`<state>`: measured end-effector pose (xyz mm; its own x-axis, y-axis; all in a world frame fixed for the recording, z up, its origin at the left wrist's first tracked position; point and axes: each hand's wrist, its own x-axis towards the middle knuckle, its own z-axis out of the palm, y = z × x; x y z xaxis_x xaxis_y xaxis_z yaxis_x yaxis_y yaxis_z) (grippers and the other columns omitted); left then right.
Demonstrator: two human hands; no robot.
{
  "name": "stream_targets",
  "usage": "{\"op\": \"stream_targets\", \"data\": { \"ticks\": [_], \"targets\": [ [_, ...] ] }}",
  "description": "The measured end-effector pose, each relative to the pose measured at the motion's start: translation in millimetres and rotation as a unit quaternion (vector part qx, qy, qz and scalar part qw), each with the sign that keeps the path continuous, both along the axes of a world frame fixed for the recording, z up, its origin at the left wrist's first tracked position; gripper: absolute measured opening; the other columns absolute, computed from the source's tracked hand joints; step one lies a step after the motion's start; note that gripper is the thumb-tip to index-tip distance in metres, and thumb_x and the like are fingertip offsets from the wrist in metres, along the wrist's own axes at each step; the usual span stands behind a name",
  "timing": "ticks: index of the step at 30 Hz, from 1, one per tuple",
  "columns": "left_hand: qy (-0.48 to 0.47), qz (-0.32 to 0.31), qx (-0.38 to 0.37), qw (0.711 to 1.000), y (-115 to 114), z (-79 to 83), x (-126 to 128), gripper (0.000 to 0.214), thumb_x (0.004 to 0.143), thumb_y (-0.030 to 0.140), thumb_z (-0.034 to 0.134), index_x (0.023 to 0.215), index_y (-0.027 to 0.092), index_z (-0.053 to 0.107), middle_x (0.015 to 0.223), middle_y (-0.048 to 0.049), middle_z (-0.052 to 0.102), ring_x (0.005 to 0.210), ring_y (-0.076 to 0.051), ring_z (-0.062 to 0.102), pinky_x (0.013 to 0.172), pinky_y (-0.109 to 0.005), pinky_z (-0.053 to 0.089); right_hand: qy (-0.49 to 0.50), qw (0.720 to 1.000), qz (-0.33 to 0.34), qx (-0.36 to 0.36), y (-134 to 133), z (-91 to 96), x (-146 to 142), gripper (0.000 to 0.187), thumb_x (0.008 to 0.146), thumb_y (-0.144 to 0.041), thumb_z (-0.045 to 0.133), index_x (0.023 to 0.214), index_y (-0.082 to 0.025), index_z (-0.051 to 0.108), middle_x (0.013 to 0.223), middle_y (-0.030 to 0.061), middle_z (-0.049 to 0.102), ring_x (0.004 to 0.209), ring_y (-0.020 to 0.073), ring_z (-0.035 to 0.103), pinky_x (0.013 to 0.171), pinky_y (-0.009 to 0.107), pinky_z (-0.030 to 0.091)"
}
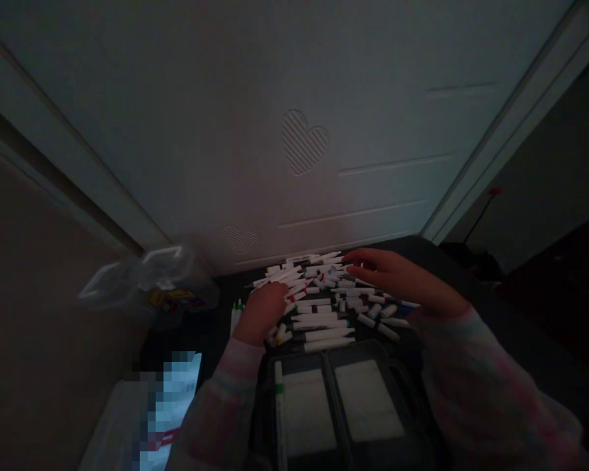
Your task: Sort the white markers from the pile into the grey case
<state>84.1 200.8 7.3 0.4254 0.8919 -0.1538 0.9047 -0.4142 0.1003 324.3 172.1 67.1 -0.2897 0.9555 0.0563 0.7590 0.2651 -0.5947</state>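
Many white markers [324,324] and loose caps lie spread over a dark surface, some in rough rows, others heaped. My left hand [262,311] rests at the left side of the heap, its back toward me and its fingers mostly hidden; what they hold, if anything, does not show. From the right, my right hand [387,269] reaches over the far side of the heap, thumb and fingers apart, nothing visible between them. Close to me stands a dark case [330,392] with two sections showing pale panels. A white marker with a green band [279,412] lies upright along its left section.
Clear plastic containers [177,278] stand at the left against the wall. Below them glows a bright, blurred-out screen or sheet [174,399]. A white panel with heart reliefs [304,140] rises behind the markers. Two green-capped markers [236,317] sit left of my left hand.
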Motion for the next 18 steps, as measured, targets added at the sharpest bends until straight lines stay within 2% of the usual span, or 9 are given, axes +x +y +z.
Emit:
{"op": "stream_targets", "data": {
  "ticks": [4, 7, 10, 13, 15, 18],
  "targets": [
    [0.009, 0.001, 0.009, 1.0, 1.7, -3.6, -2.7, 0.03, 0.076, 0.014, 0.046, 0.103, 0.014, 0.058, 0.104, -0.0108, 0.062, 0.1, -0.019, 0.056, 0.085, -0.028, 0.041, 0.012, 1.0, 0.001, 0.003, -0.6, 0.0, -0.6, 0.037, 0.082, -0.041, 0.042, 0.103, -0.015, 0.058, 0.079, 0.0036, 0.061, 0.063, 0.0128, 0.053, 0.056, 0.024, 0.04],
    [0.01, 0.001, 0.022, 1.0, 1.5, -0.5, -0.3, 0.027, 0.076, 0.014, 0.045, 0.097, 0.014, 0.061, 0.099, -0.0105, 0.064, 0.095, -0.02, 0.058, 0.081, -0.028, 0.042, 0.015, 1.0, 0.01, 0.008, -0.8, -0.2, -0.2, 0.037, 0.082, -0.041, 0.042, 0.102, -0.015, 0.059, 0.078, 0.0033, 0.061, 0.064, 0.0128, 0.053, 0.057, 0.024, 0.041],
    [0.004, -0.002, 0.045, 0.999, 0.5, 10.9, -0.6, 0.023, 0.078, 0.016, 0.044, 0.091, 0.015, 0.064, 0.095, -0.0097, 0.066, 0.091, -0.021, 0.059, 0.079, -0.03, 0.043, 0.015, 1.0, 0.006, 0.018, -0.4, -1.0, 0.8, 0.036, 0.082, -0.041, 0.043, 0.102, -0.015, 0.059, 0.08, 0.0037, 0.062, 0.066, 0.0133, 0.055, 0.059, 0.024, 0.042],
    [-0.015, 0.003, 0.092, 0.996, -2.4, 27.6, -6.3, 0.026, 0.082, 0.02, 0.042, 0.098, 0.017, 0.062, 0.101, -0.0095, 0.065, 0.096, -0.023, 0.056, 0.082, -0.035, 0.041, 0.023, 0.999, -0.012, 0.029, 0.0, -2.5, 0.2, 0.035, 0.082, -0.041, 0.043, 0.1, -0.015, 0.06, 0.086, 0.0053, 0.063, 0.072, 0.0152, 0.057, 0.064, 0.026, 0.044],
    [-0.053, -0.001, 0.144, 0.988, -6.4, 38.2, -11.0, 0.026, 0.082, 0.022, 0.044, 0.101, 0.018, 0.062, 0.102, -0.008, 0.065, 0.097, -0.024, 0.055, 0.084, -0.037, 0.04, 0.038, 0.998, -0.022, 0.041, -0.5, -3.2, -3.0, 0.036, 0.082, -0.042, 0.043, 0.101, -0.016, 0.06, 0.093, 0.0065, 0.064, 0.079, 0.0168, 0.058, 0.069, 0.028, 0.044],
    [-0.128, -0.042, 0.203, 0.97, -15.6, 50.0, -13.5, 0.022, 0.08, 0.022, 0.051, 0.097, 0.02, 0.064, 0.094, -0.0055, 0.068, 0.09, -0.022, 0.057, 0.082, -0.038, 0.04, 0.065, 0.996, -0.01, 0.065, -3.4, -3.4, -12.7, 0.037, 0.083, -0.043, 0.043, 0.105, -0.017, 0.058, 0.1, 0.007, 0.063, 0.087, 0.0179, 0.057, 0.075, 0.029, 0.044]
  ]
}}
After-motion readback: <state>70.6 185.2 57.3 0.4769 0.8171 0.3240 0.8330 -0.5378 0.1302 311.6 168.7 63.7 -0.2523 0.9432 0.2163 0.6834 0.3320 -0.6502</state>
